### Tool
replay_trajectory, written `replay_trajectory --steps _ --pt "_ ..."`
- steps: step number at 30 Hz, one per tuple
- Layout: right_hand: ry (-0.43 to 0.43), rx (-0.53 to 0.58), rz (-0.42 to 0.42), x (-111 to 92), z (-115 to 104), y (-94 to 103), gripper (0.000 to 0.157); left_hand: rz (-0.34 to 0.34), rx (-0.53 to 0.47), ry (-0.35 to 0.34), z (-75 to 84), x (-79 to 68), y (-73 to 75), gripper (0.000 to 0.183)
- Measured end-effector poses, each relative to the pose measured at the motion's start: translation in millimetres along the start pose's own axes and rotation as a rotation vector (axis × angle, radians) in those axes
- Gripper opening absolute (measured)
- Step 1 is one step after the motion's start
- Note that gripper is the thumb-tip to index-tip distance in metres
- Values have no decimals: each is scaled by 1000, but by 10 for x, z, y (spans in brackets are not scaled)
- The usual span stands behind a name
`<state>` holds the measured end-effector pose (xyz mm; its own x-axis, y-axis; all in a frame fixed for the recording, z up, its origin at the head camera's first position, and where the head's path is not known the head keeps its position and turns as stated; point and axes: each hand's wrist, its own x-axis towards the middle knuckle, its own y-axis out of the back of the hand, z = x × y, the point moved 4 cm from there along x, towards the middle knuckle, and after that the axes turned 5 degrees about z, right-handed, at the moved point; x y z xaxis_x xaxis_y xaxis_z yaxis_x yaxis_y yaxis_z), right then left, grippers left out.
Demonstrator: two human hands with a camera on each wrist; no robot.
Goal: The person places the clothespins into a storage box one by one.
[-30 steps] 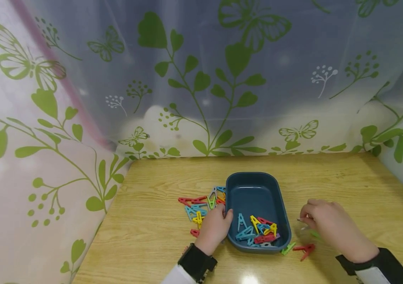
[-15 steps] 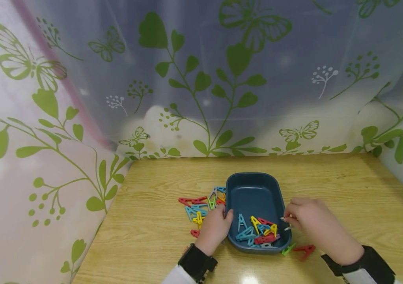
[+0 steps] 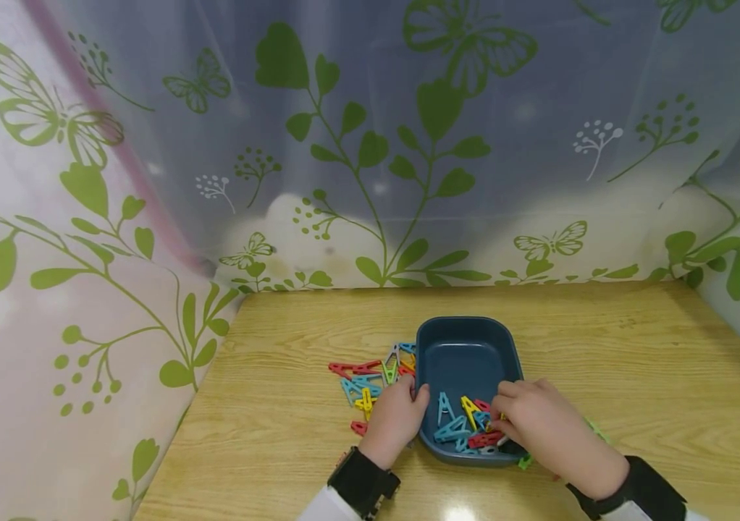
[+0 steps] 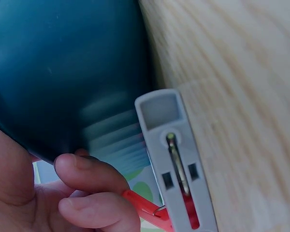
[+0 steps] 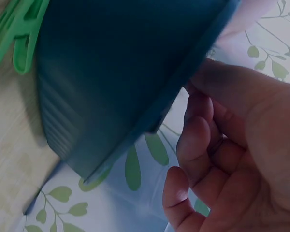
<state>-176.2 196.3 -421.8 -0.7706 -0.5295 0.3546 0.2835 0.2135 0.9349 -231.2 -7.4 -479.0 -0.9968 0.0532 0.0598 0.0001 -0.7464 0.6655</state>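
A dark blue plastic bin [image 3: 468,365] holds several coloured clothespins [image 3: 451,428] at its near end. My left hand [image 3: 397,420] grips the bin's left rim, thumb over the edge; in the left wrist view its fingers curl against the outer wall. Beside those fingers lie a grey clothespin [image 4: 176,159] and a red clothespin [image 4: 147,210]. My right hand [image 3: 542,423] hangs over the bin's near right corner, fingers curled in a pinch. A pale clothespin [image 3: 503,439] shows just under the fingertips, mostly hidden by the hand. The right wrist view shows the bin's wall beside curled fingers.
A loose pile of red, blue, yellow and green clothespins [image 3: 362,383] lies on the wooden table [image 3: 279,434] left of the bin. Green clothespins [image 5: 26,36] lie near its right side. Patterned curtains [image 3: 370,145] enclose the table at the back and sides.
My right hand has carried the pale clothespin leftward from the table at right, over the rim to above the bin. The left hand has kept its grip on the bin.
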Motion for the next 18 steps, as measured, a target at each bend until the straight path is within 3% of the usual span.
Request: replay_trajectory --steps 18 --pt "-11 63 -23 -21 -18 -167 21 2 7 -7 2 -6 3 31"
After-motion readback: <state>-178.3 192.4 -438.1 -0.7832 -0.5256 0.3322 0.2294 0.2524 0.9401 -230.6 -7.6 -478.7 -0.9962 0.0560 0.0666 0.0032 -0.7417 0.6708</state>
